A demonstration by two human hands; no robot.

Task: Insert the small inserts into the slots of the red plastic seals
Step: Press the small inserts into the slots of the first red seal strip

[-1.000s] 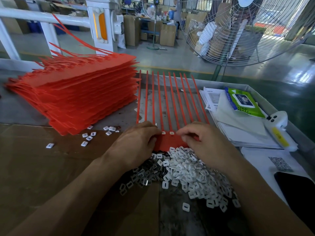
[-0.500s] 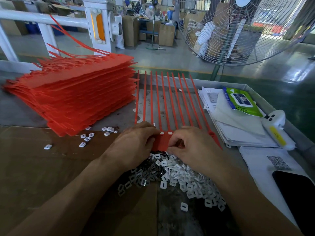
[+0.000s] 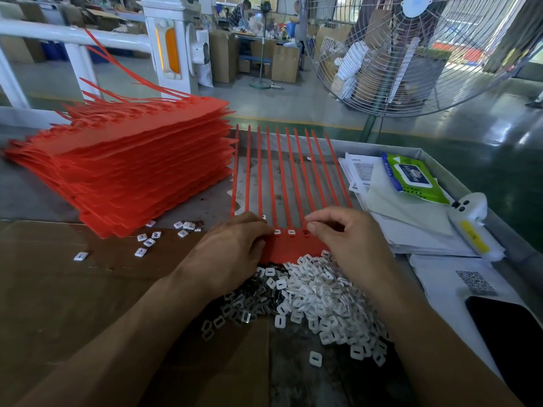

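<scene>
- Head view. Steel tray (image 3: pixel 458 183) at right, raised rim along its far and right edges; inside it lie a stack of papers (image 3: pixel 411 224), a green wet-wipe pack (image 3: pixel 414 177) on top, and a white handheld device (image 3: pixel 470 218) with a yellow label near the right rim.
- Red seal strip (image 3: pixel 293 245) lies flat at centre, between the hands, its tails (image 3: pixel 282 171) fanning toward the far side. Two white inserts (image 3: pixel 284 231) sit in its slots.
- Pile of inserts (image 3: pixel 317 295) just near of the strip, white ones to the right, clear and dark ones to the left; loose strays (image 3: pixel 147 242) on the cardboard (image 3: pixel 58 289) at left.
- Left hand (image 3: pixel 232 254) rests on the strip's left end, fingers curled together and pressing it down; fingertips hidden.
- Right hand (image 3: pixel 349 239) over the strip's right end, thumb and forefinger pinched together at a slot; probably on an insert, too small to confirm.
- Tall stack of red seals (image 3: pixel 126 171) at far left, touching the strip's leftmost tail.
- Dark phone (image 3: pixel 511 342) cut off at the near right edge, beside a QR-code sheet (image 3: pixel 476 283).
- Floor fan (image 3: pixel 426 54) beyond the far table edge; open cardboard at near left.
</scene>
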